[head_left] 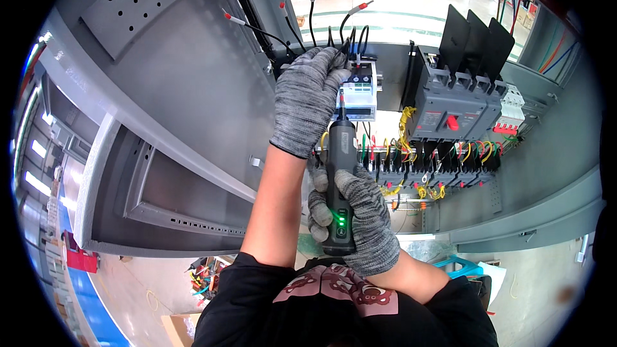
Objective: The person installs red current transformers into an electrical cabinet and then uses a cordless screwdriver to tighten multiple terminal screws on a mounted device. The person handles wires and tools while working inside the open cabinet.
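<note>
My right hand [369,222], in a grey knitted glove, wraps round a black cordless electric screwdriver [342,148] with green lights on its handle. The screwdriver points away from me, and its bit reaches the terminal area of a white-and-blue meter [365,97] with a small display. My left hand [305,99], gloved alike, is closed at the meter's upper left, its fingertips on a black wire [344,45]; the wire's end is hidden. Several black cables with red-and-white tips, among them a cable [312,16], stand up behind that hand.
Right of the meter sits a large grey circuit breaker [456,106] with tall black dividers [472,38]. Below it runs a row of small breakers [437,170] with coloured wires. The grey cabinet wall [212,77] rises at left. Tools [205,276] lie on the floor near a cardboard box [180,329].
</note>
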